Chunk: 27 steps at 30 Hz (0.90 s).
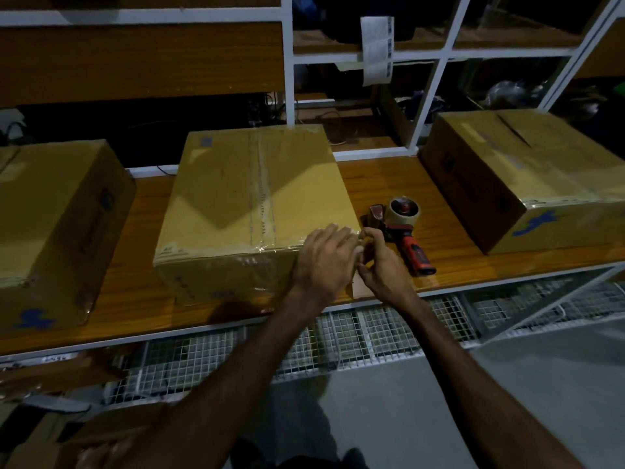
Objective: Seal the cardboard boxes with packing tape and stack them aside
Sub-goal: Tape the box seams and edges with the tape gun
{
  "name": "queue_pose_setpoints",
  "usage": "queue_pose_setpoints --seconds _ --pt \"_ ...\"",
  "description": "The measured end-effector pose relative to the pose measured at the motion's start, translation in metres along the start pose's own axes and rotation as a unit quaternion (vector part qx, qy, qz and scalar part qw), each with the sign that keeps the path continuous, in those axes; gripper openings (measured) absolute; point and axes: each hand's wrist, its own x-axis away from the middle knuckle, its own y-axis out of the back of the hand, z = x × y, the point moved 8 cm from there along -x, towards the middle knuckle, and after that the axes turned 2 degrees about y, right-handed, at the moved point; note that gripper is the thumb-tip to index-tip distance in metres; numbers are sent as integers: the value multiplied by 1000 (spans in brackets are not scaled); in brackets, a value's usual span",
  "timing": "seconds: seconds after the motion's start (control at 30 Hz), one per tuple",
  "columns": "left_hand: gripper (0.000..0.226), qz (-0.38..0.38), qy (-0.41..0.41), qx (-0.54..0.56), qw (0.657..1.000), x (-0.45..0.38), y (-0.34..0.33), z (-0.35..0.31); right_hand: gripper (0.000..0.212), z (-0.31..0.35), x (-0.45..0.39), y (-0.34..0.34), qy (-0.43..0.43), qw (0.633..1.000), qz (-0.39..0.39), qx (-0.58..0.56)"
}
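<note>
Three cardboard boxes on the tabletop: middle box (pixel 252 201) under the hands, left box (pixel 50 228) cropped, right box (pixel 527 177) cropped too. One tape dispenser (pixel 402 228) just right of the grip. Left hand (pixel 326 262) flat, pressing the near right corner. Right hand (pixel 375 262) curled, pinching at that corner; pinched thing hard to see.

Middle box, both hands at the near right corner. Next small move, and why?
Probably press the tape end flat over that corner. The left hand lies flat on the middle box, the right hand pinches at the corner edge where clear tape runs along the front, and the tape gun sits set down beside it.
</note>
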Motion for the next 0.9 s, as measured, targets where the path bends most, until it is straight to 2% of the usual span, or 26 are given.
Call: queue_pose_setpoints --seconds 0.13,0.3,0.43,0.53,0.7,0.8,0.9 --pt "23 -33 15 52 998 -10 1 7 67 -3 4 0 -8 1000 -3 -13" --pt "40 -46 4 55 997 23 8 49 55 0 7 5 6 1000 -17 17" --pt "49 -66 7 19 998 51 27 93 63 2 9 4 -23 999 -20 15" --pt "56 -38 -49 -22 998 75 33 105 63 6 10 3 -42 998 -37 11" --pt "42 14 -134 -92 987 122 31 125 61 21 8 11 -64 987 -122 82" --pt "45 95 -166 -54 980 150 22 143 51 38 4 18 -68 973 -170 142" --pt "41 77 -140 31 987 164 47 162 41 66 -2 19 -35 956 -213 197"
